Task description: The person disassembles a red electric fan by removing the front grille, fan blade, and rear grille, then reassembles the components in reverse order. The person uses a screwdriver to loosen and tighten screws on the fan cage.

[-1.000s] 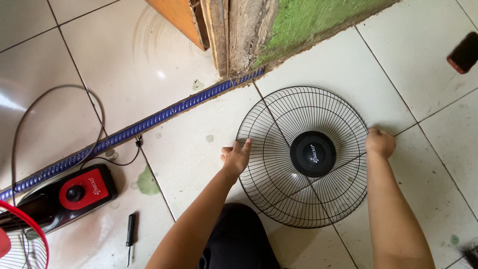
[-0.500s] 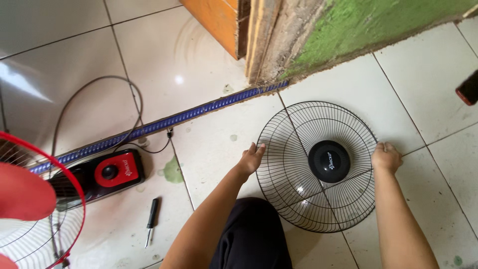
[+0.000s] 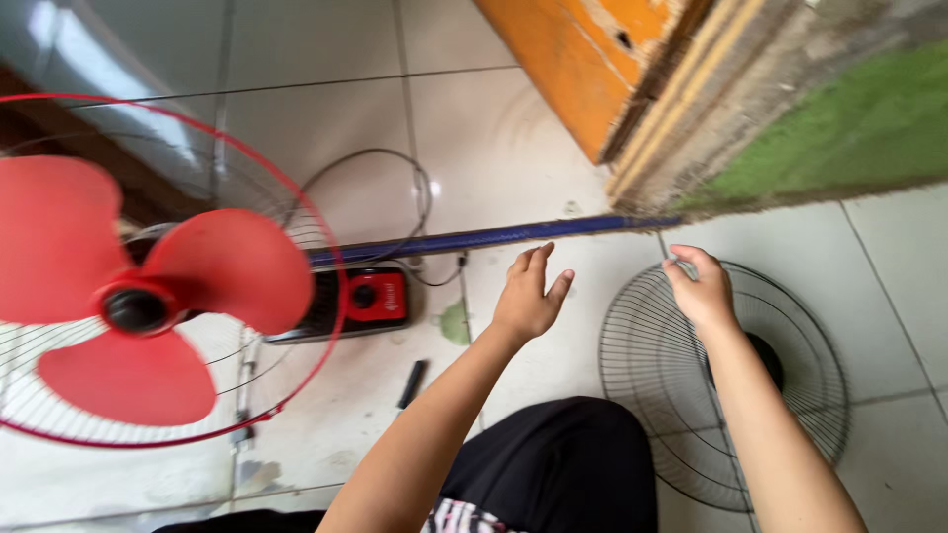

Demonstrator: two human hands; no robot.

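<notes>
Left hand [image 3: 528, 296] lifted off black fan grille [image 3: 790, 434], grip open, right hand [image 3: 703, 291] loosely curled above grille

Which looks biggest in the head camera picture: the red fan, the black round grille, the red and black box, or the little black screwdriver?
1. Red fan, though it sits nearest the camera, which may exaggerate it.
2. Black round grille, partly hidden by the right arm.
3. Red and black box, partly behind the fan.
4. Little black screwdriver, clearly smallest.

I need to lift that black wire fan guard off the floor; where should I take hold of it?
Grip the outer rim of the black wire fan guard from above at two opposite sides. It lies flat on the tiles, and the right hand is at its far edge.
</notes>
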